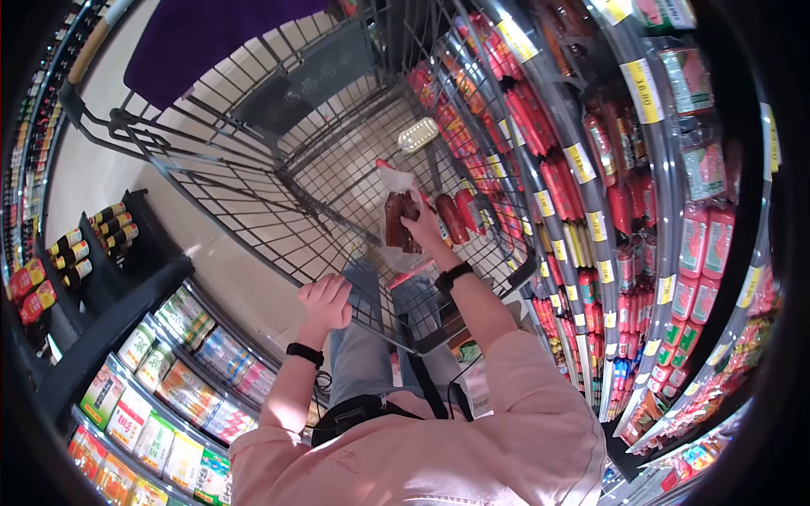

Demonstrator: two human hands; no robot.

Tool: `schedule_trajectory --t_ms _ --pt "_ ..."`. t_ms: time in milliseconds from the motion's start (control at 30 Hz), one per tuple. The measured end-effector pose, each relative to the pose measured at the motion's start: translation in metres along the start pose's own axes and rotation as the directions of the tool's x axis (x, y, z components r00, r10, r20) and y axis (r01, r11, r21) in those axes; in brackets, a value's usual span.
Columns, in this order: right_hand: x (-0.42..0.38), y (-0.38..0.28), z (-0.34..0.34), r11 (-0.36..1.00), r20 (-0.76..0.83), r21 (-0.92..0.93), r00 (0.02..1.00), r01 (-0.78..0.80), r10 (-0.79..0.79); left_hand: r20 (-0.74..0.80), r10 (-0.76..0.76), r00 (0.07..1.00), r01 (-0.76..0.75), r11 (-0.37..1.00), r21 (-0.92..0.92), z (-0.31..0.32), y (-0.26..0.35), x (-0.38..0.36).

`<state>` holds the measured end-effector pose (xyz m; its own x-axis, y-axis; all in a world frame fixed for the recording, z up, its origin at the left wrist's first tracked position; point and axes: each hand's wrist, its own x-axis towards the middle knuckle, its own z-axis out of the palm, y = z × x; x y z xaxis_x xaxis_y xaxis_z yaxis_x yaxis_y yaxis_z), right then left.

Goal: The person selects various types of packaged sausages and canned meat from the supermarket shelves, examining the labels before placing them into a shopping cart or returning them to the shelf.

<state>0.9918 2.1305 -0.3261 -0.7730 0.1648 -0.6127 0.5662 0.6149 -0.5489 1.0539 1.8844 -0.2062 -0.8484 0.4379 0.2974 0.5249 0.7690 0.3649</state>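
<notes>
My right hand [426, 226] reaches down into a wire shopping cart [253, 221], its fingers gripping a clear plastic pack of dark reddish-brown meat, perhaps sausages [401, 218]. Just right of that pack lie a reddish-brown sausage-like pack [452, 219] and a red package [468, 208]. Deeper in the cart is a pale, ribbed, tray-like item [418, 135]. My left hand [327, 301] is curled into a loose fist by the cart's near left side, with nothing showing in it.
Shelves of red-wrapped sausages [696, 240] with yellow price tags [643, 91] line the right side. A shelf of cartons and cans [181, 384] stands at lower left, below a black rack of jars [72, 253]. A purple cloth [202, 42] hangs beyond the cart.
</notes>
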Motion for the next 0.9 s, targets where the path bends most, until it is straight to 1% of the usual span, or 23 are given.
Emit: schedule_trajectory --t_ms 33,67,133,167,200,233,267,300,333,367,433,467,500,567,633,667,700,767,833,867,900 --pt "-0.005 0.001 -0.006 0.987 -0.093 0.133 0.993 0.09 -0.078 -0.004 0.014 1.0 -0.014 1.0 0.005 0.002 -0.002 -0.001" --pt "-0.014 -0.003 -0.016 0.957 -0.111 0.227 0.981 0.179 -0.157 -0.026 0.02 0.999 -0.02 1.0 -0.001 0.003 -0.003 -0.001" --pt "-0.029 -0.004 -0.036 0.952 -0.154 0.219 0.971 0.212 -0.181 -0.019 0.005 1.0 -0.006 1.0 -0.011 0.003 -0.003 -0.002" --pt "-0.036 -0.006 -0.048 0.945 -0.182 0.222 0.962 0.24 -0.201 -0.039 0.019 0.999 -0.02 1.0 -0.022 0.003 -0.003 -0.002" --pt "-0.046 -0.016 -0.068 0.946 -0.207 0.21 0.956 0.249 -0.206 -0.006 0.012 1.0 -0.012 1.0 -0.005 0.002 -0.004 -0.002" --pt "-0.059 -0.025 -0.09 0.933 -0.147 0.33 0.984 0.145 -0.101 0.027 0.002 1.0 -0.003 1.0 0.014 0.002 -0.004 -0.003" --pt "-0.07 -0.03 -0.109 0.898 -0.072 0.439 0.997 0.037 -0.006 0.022 0.002 1.0 -0.003 1.0 0.017 0.004 -0.004 -0.003" --pt "-0.075 -0.037 -0.12 0.758 -0.122 0.652 0.988 0.008 0.095 0.003 0.01 1.0 -0.01 1.0 0.007 0.004 -0.004 -0.001" --pt "-0.08 -0.043 -0.135 0.481 -0.112 0.874 0.992 0.071 0.056 -0.017 0.004 1.0 -0.004 1.0 -0.004 0.004 -0.004 0.0" --pt "-0.09 -0.07 -0.157 0.142 -0.112 0.984 0.994 0.109 0.012 -0.035 -0.006 0.999 0.006 1.0 -0.018 0.005 -0.003 -0.001" --pt "-0.091 -0.083 -0.192 -0.016 0.0 1.0 0.997 0.001 0.078 -0.05 -0.015 0.999 0.013 1.0 -0.024 0.006 -0.002 0.0" --pt "-0.08 -0.078 -0.204 0.001 -0.06 0.998 0.998 0.06 0.022 -0.052 -0.021 0.998 0.02 1.0 -0.02 0.007 -0.002 0.0" --pt "-0.075 -0.085 -0.218 0.049 -0.074 0.996 0.997 0.074 0.006 -0.06 -0.02 0.998 0.018 0.999 -0.029 0.007 -0.001 -0.001" --pt "-0.058 -0.099 -0.24 0.148 -0.076 0.984 0.989 0.094 -0.124 0.0 -0.037 0.999 0.037 0.998 -0.047 0.008 -0.002 -0.004" --pt "-0.029 -0.106 -0.257 0.079 -0.121 0.988 0.979 0.136 -0.166 -0.005 -0.044 0.999 0.043 0.998 -0.051 0.007 -0.003 -0.003" --pt "-0.03 -0.136 -0.264 0.008 -0.181 0.982 0.955 0.188 -0.234 -0.006 -0.034 0.999 0.034 0.998 -0.047 0.006 -0.004 -0.002" --pt "-0.009 -0.133 -0.273 -0.041 -0.148 0.989 0.938 0.142 -0.313 -0.006 -0.028 1.0 0.027 0.999 -0.043 0.005 -0.002 -0.001" --pt "0.027 -0.137 -0.282 -0.109 -0.277 0.959 0.945 0.261 -0.172 0.005 -0.052 0.999 0.052 0.998 -0.033 0.004 -0.001 -0.002" --pt "0.028 -0.171 -0.288 -0.093 -0.362 0.932 0.905 0.35 -0.222 0.022 -0.064 0.998 0.064 0.998 -0.018 0.002 0.0 0.001" --pt "0.029 -0.177 -0.295 -0.055 -0.299 0.954 0.914 0.296 -0.272 0.029 -0.067 0.997 0.067 0.998 -0.016 -0.001 0.001 0.004" --pt "0.033 -0.176 -0.297 -0.057 -0.294 0.955 0.916 0.29 -0.274 0.032 -0.07 0.997 0.071 0.997 -0.016 -0.002 0.003 0.006"
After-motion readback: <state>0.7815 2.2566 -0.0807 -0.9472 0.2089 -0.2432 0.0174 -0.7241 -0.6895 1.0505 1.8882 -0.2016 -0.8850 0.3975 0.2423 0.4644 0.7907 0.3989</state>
